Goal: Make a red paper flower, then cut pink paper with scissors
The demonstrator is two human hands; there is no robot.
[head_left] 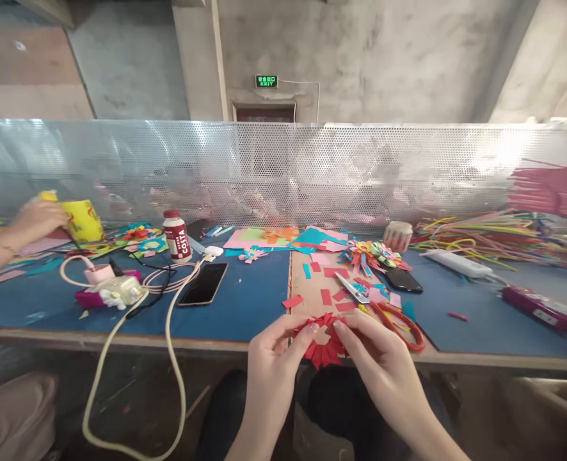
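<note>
A red paper flower [322,353] with a pale centre is held at the table's front edge between both hands. My left hand [279,352] pinches its left side with thumb and fingers. On the other side my right hand [377,349] grips the upper right petals, thumb in front. Just beyond my right hand lie scissors [415,334] with red-orange handles, blades pointing to the back left. Several small red paper strips [326,297] are scattered behind the flower. Further back sit finished multicoloured paper flowers [364,253].
A phone [204,285], a bottle [176,237] and a power strip with a white cable [120,291] lie left. Another person's hand [38,221] is near a yellow cup [82,221]. Right are a black phone [402,280], a purple device [545,310] and pipe-cleaner-like strands [485,237].
</note>
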